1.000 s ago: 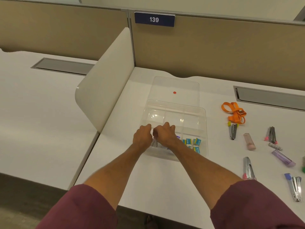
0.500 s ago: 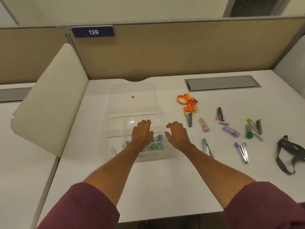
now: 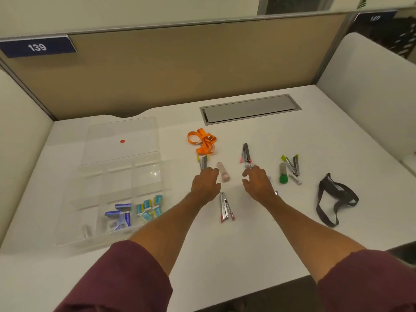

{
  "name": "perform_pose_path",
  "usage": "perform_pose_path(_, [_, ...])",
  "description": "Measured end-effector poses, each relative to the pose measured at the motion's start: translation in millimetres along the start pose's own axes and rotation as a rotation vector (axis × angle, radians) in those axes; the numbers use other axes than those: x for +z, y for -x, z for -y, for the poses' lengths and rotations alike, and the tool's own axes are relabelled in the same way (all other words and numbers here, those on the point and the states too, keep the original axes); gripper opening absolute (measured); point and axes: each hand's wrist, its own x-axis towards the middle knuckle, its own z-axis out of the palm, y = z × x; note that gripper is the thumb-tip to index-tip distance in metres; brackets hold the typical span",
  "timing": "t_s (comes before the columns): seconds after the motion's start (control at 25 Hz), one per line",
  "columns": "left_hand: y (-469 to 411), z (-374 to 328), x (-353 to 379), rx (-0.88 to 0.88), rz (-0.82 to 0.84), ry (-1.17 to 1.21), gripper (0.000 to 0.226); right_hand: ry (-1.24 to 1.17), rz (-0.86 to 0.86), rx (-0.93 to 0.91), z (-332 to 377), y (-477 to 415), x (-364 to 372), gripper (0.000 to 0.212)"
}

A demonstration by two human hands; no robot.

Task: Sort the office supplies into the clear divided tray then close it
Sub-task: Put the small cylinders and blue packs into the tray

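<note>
I see both arms stretched forward, palms down: left grip and right grip loosely spread, holding nothing. The pink tube lies between them; the clear divided tray sits open, left of the left grip.

My right hand covers most of a purple item & a blue-tipped item; can't ID either. Small obj in the tray, near-left compartment: too blurred to ID.

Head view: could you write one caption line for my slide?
Left hand and right hand reach, open, toward loose staplers on the desk; the clear divided tray, lid open, holds small boxes.
</note>
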Motion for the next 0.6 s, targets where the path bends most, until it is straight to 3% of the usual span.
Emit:
perform_pose_path(0.36, [-59,-58,45,0.053,0.063,-0.171,0.062,-0.033,0.045,-0.021,-58,-67,-20,0.027])
perform_pose_path(0.6, [-73,-68,58,0.071,-0.033,-0.17,0.051,-0.023,0.137,-0.037,-68,-91,-13,0.021])
